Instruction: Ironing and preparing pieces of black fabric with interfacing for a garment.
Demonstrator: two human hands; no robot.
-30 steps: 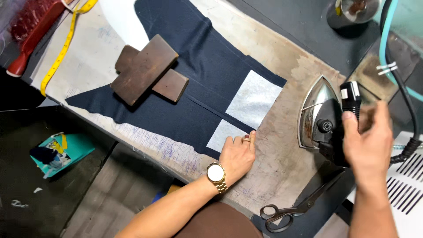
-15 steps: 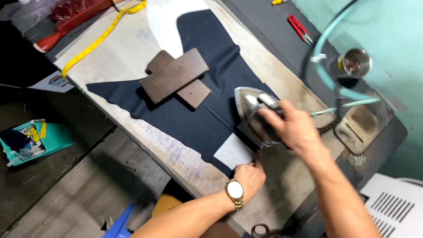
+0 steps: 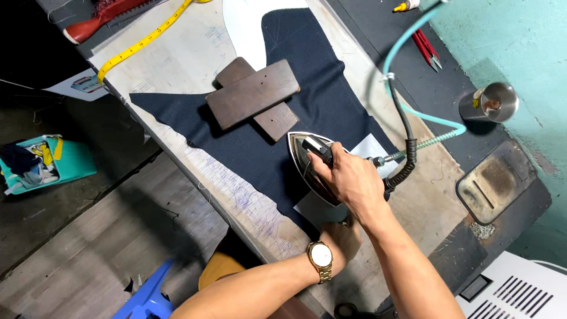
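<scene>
Since the earlier frames the right hand point(image 3: 348, 180) has carried the iron point(image 3: 313, 162) from its rest onto the navy cloth point(image 3: 260, 159), fist closed on the handle. The left hand point(image 3: 341, 235) lies flat, holding the white patch point(image 3: 319, 210). A steel cup point(image 3: 495, 101) holds something yellow; the teal bin point(image 3: 44, 162) holds scraps.

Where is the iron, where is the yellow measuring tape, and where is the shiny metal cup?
iron point(image 3: 307, 156): head view, on its shiny front shell ahead of the right hand.
yellow measuring tape point(image 3: 142, 42): head view, on the middle of the strip.
metal cup point(image 3: 499, 101): head view, on its open rim.
</scene>
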